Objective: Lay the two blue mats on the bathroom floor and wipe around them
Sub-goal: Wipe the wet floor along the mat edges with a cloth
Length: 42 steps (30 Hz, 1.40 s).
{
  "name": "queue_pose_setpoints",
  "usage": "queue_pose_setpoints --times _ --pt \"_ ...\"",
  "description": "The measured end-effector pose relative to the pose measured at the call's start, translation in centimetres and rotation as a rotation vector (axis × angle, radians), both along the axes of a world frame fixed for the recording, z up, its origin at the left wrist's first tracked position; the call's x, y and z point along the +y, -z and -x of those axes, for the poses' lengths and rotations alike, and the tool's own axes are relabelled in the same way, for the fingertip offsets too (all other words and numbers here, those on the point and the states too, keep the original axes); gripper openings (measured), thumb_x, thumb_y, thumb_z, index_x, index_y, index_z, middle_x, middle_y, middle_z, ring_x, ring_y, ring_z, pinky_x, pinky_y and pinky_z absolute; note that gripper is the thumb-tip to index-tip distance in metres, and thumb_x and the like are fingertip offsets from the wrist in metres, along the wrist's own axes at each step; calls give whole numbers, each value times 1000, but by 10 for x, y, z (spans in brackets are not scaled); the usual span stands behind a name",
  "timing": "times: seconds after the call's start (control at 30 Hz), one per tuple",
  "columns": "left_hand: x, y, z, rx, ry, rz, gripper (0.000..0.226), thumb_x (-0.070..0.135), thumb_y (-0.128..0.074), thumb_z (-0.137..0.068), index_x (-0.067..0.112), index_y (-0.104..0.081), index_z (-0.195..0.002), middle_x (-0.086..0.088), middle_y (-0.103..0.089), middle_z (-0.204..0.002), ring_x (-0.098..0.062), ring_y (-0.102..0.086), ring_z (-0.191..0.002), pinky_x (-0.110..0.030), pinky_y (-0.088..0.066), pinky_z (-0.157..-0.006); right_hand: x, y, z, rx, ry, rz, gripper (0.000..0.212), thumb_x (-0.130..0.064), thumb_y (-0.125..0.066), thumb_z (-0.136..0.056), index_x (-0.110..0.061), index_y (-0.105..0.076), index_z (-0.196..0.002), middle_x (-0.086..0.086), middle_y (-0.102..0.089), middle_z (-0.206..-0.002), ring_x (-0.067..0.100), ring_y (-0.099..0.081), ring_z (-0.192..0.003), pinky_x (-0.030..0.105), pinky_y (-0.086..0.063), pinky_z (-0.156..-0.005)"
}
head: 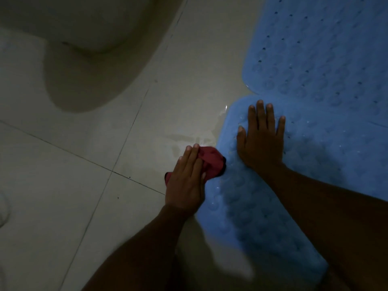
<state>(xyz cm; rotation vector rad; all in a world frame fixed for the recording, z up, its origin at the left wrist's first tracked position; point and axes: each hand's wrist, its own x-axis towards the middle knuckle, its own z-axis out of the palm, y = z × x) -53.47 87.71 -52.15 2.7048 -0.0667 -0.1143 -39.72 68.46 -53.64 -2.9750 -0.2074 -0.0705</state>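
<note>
Two blue rubber mats lie flat on the pale tiled floor. The far mat (pixel 319 45) fills the upper right; the near mat (pixel 252 206) runs from the centre down to the lower right, and their edges meet. My right hand (pixel 260 139) rests palm down on the near mat's upper left corner, fingers spread. My left hand (pixel 186 181) presses a red cloth (pixel 212 162) onto the floor right beside the near mat's left edge. Wet streaks (pixel 189 139) shine on the tile just beyond the cloth.
A white toilet base (pixel 88 59) rises at the upper left, its foot on the tiles. Dark grout lines (pixel 126 139) cross the floor. A pale rounded object shows at the left edge (pixel 3 208). The room is dim.
</note>
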Motion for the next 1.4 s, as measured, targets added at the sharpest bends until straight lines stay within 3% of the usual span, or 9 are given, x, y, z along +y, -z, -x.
queue_pose_setpoints --times 0.27,0.57,0.83,0.97,1.1,1.17,1.3,1.4 --pt "-13 -5 -71 40 -6 -64 57 34 -25 -107 8 -34 -157 -12 -21 -169 -29 -10 -158 -43 -10 -127 -1 -4 -34 -105 -44 -19 60 -37 -40 -99 -10 -40 -152 12 -35 -162 30 -27 -152 59 -24 -118" --pt "-28 -12 -142 92 -23 -87 59 35 -18 -107 11 -29 -159 -10 -4 -172 -28 3 -159 -42 -2 -129 -8 -6 -100 -39 8 -3 66 -42 -27 -103 -7 -24 -159 14 -16 -168 32 -10 -156 59 -8 -123" --pt "-33 -13 -185 76 22 -86 76 45 0 -98 11 -27 -160 -8 -1 -172 -25 6 -159 -38 0 -128 -18 7 -111 -70 15 20 65 -42 -23 -105 -6 -24 -159 14 -18 -168 31 -15 -156 57 -13 -124" --pt "-44 -14 -224 70 3 -71 64 40 -11 -104 11 -29 -159 -9 -1 -172 -26 6 -159 -37 2 -127 -19 5 -113 -105 35 -3 59 -36 -33 -103 -8 -35 -156 12 -31 -164 30 -28 -152 55 -23 -121" --pt "-52 -9 -267 52 20 -90 52 23 -36 -108 11 -28 -158 -10 2 -172 -28 7 -159 -43 -2 -129 -32 -3 -147 -222 45 -75 49 -34 -42 -100 -9 -55 -141 11 -54 -148 31 -51 -133 45 -39 -102" --pt "-54 -9 -279 42 25 -99 53 22 -37 -107 12 -27 -159 -9 3 -172 -27 8 -159 -42 -1 -129 -44 -8 -183 -228 94 -74 53 -36 -40 -101 -9 -50 -146 13 -48 -153 33 -45 -140 47 -37 -109" --pt "-54 -12 -304 36 5 -129 54 26 -32 -108 14 -23 -160 -7 6 -172 -25 11 -159 -40 1 -129 -65 -7 -249 4 174 -17 68 -49 -20 -103 -14 -21 -161 9 -14 -169 29 -8 -157 55 -10 -125" --pt "-57 -12 -348 38 7 -116 54 29 -29 -109 14 -21 -161 -7 6 -172 -24 10 -159 -37 3 -128 -70 2 -258 -25 185 3 69 -51 -20 -102 -15 -19 -161 9 -15 -169 30 -8 -157 57 -10 -125"
